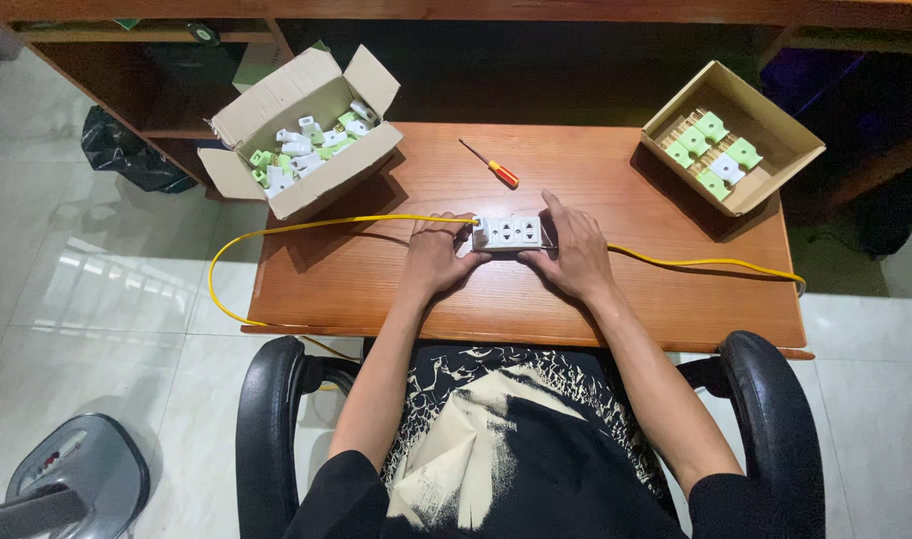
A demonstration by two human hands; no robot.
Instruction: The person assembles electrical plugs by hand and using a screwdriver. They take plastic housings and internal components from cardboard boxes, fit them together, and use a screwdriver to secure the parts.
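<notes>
Grey base of some machine point(72, 479) at lower left of the frame, on pale floor tiles; black bag point(127, 150) at upper left, under a wooden shelf; yellow cable point(276, 232) looping off the left table edge, running across the wooden table point(396, 289) and out past the right edge. Open cardboard box point(306, 135) at upper left of the table, flaps spread, filled with small white and pale green plastic parts; no label readable on it. Left hand point(434, 255) at frame centre, fingers curled, gripping the left end of the white socket strip point(513, 233), thumb near the point where the cable enters. Socket strip flat on the table, at centre, held between both hands. Orange-handled screwdriver point(491, 165) just above it, lying loose, apart from both hands. Right hand point(576, 250) clasping the right end of the strip, thumb stretched up along its far edge. Second cardboard box point(732, 135) at upper right, shallower, tilted, holding green and white pieces in rows. Black chair arms point(266, 419) at bottom, either side of a dark patterned shirt.
</notes>
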